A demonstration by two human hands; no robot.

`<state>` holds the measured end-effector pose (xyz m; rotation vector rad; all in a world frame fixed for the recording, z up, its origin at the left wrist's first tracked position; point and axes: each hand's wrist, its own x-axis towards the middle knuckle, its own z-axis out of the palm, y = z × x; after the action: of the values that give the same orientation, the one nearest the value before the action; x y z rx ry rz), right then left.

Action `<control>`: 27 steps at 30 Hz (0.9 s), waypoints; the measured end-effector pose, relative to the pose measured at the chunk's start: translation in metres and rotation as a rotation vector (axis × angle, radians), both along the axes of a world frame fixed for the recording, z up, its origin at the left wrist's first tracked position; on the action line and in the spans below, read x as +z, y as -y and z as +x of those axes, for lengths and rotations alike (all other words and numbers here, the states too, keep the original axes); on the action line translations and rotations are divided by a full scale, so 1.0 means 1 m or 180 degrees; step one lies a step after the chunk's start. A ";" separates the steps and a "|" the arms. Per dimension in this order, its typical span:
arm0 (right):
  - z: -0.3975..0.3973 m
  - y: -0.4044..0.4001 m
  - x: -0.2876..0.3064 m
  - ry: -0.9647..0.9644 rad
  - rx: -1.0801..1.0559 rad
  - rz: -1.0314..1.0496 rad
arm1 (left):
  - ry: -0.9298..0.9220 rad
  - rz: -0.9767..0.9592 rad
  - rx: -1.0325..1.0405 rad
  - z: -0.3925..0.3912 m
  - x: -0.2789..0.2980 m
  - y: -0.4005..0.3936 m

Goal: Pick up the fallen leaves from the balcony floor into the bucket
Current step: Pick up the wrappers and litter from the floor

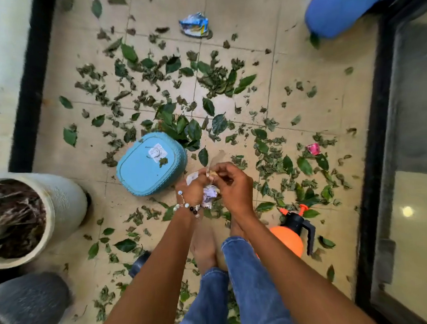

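planter (pixel 62 200) on the far left, pale and round, full of dry stalks and soil, sitting by the wall. next over, a light blue bucket (pixel 150 164) lies upside down on the tile, base up with a sticker and a leaf scrap on it, so my guess is it has to be flipped before anything goes in. fallen leaves (pixel 218 80) are all over the balcony floor (pixel 301 67), thickest just beyond the bucket and off to the right of the hands, none collected as far as i can see. left hand (pixel 194 187), beaded bracelet at the wrist, is curled shut around a crumpled paper wrapper (pixel 209 197). right hand (pixel 233 183) meets it, fingertips pinched on a small pale scrap between the two, can't tell what exactly. both arms reach straight out and down, wrists close together above the bare feet. orange spray bottle (pixel 290 237) lies by the right foot, and a blue tub (pixel 335 9) sits in the far right corner.
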<state>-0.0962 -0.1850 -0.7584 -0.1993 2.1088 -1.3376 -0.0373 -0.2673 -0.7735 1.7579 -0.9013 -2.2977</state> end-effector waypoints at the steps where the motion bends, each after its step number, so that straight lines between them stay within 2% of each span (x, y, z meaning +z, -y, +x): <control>1: -0.003 -0.001 0.008 -0.0209 -0.0010 0.0017 | -0.0046 0.0210 0.0003 -0.006 0.008 -0.008; 5: -0.030 -0.013 0.030 -0.0788 -0.0102 0.0121 | -0.0013 0.0789 0.0320 -0.045 0.037 -0.015; 9: -0.059 -0.031 0.037 -0.1019 0.0079 0.0393 | 0.0128 0.0921 0.0218 -0.083 0.046 -0.028; 11: -0.076 -0.041 0.039 -0.1035 0.0065 0.0420 | 0.0276 0.0775 0.0060 -0.105 0.045 -0.034; 15: -0.120 -0.070 0.042 -0.0826 -0.0219 0.0368 | 0.0721 0.0364 -0.0370 -0.158 0.047 -0.051; 17: -0.142 -0.081 0.036 -0.0506 -0.0445 0.0280 | 0.0893 0.0067 -0.0683 -0.184 0.042 -0.058; 21: -0.193 -0.102 0.004 0.0474 -0.1667 0.0214 | 0.0818 -0.0324 -0.1254 -0.230 0.017 -0.057; 23: -0.222 -0.124 -0.029 0.0644 -0.2038 0.0623 | 0.0818 -0.0589 -0.1458 -0.245 -0.008 -0.051; 25: -0.247 -0.150 -0.073 0.0617 -0.2021 0.1362 | 0.0862 -0.0719 -0.1487 -0.257 -0.026 -0.048; 27: -0.266 -0.170 -0.115 0.0624 -0.1849 0.1892 | 0.0908 -0.0593 -0.1463 -0.266 -0.054 -0.041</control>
<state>-0.3623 -0.0147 -0.8735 0.8070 2.3690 -0.8937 -0.3030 -0.2261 -0.8278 1.9902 -1.6657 -2.1267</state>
